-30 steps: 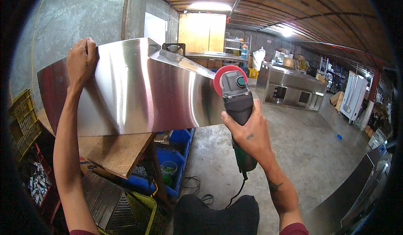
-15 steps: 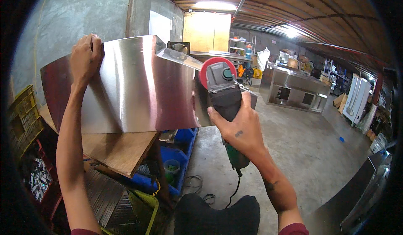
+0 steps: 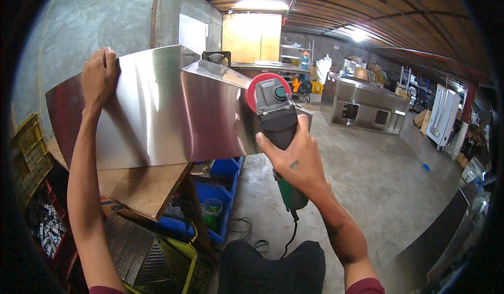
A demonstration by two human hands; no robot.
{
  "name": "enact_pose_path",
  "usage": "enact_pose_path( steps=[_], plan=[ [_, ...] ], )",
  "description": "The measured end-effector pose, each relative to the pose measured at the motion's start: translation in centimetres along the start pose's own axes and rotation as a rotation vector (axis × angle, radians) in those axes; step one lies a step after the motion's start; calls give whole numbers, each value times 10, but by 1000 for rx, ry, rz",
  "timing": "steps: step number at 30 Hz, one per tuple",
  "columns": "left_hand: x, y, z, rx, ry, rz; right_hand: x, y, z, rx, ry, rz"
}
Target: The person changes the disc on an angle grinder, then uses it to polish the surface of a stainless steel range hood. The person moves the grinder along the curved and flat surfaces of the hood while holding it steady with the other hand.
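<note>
Head view: the left hand [image 3: 100, 73] has its grip clenched over the top edge of the stainless steel sheet [image 3: 157, 110]. The right hand [image 3: 294, 155] has its grip closed around the angle grinder [image 3: 278, 120], whose red disc [image 3: 257, 86] is touching the sheet.

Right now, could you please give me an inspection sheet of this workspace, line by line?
Surface: wooden bench top, sheet propped on it.
Job's things: folded stainless sheet; angle grinder, red disc at the sheet's right end.
Clutter: blue bins and yellow crate about the bench.
Grippers: left hand grips the sheet's top edge; right hand holds the grinder.
Cables: black cord hangs from the grinder.
Surroundings: steel cabinet, concrete floor.
</note>
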State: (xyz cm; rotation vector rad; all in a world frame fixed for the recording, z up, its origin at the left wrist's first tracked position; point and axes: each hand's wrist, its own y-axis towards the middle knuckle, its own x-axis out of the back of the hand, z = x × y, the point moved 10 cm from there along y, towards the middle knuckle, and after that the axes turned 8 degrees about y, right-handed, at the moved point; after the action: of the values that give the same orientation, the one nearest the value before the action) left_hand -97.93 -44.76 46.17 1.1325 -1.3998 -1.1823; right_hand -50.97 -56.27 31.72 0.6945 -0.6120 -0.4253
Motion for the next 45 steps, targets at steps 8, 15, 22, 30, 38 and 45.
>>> enact_pose_path(
  steps=[8,15,22,30,38,45],
  plan=[
    [-4,1,8,-15,-29,-69,37,-20,-49,-144,-14,-60],
    [-9,2,13,-35,-13,-44,80,-36,-98,-189,-73,-181],
    [-9,1,9,-5,17,-45,120,-45,-145,-364,-97,-281],
    [8,2,-11,-31,50,-54,88,-43,-64,-157,0,-216],
    [10,0,-9,-31,22,-79,22,-5,15,42,28,-52],
    [14,-2,-11,-63,7,-94,-2,6,30,93,14,-10]
  ],
)
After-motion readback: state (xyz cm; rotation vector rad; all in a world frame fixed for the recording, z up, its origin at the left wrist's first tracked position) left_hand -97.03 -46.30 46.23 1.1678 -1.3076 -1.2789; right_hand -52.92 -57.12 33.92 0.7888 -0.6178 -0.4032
